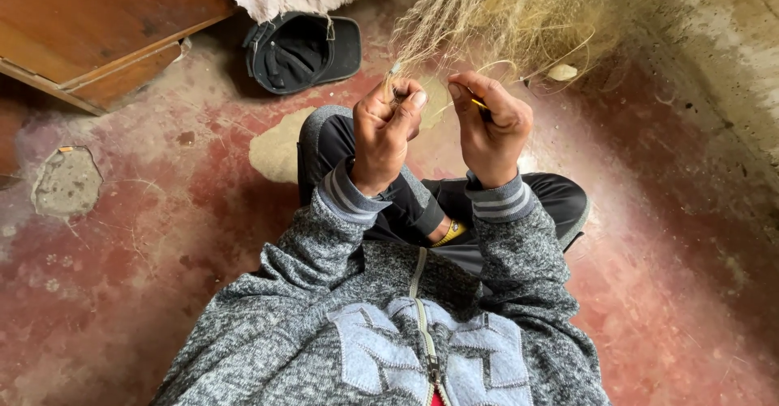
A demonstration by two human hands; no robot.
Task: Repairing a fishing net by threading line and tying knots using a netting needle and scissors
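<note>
Mid-mending: left hand (pixel 388 122) pinching fishing net (pixel 487 8) strands, right hand (pixel 491 126) fingers closed on yellow needle (pixel 480 104). Next, probably threading through mesh just above fingertips.

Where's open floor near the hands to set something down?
Bare floor lies left of the knee, between the wooden cabinet and the sleeve, and right of the legs toward the wall. Crowded ahead: netting over both hands, black cap beyond.

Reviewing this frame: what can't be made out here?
- Head view: yellow tool mostly hidden inside right hand; its shape is unclear.
- What left hand pinches: covered by its fingers.
- Net: cut off by the top edge; its mesh is too fine.
- Cabinet: cropped top left.
</note>
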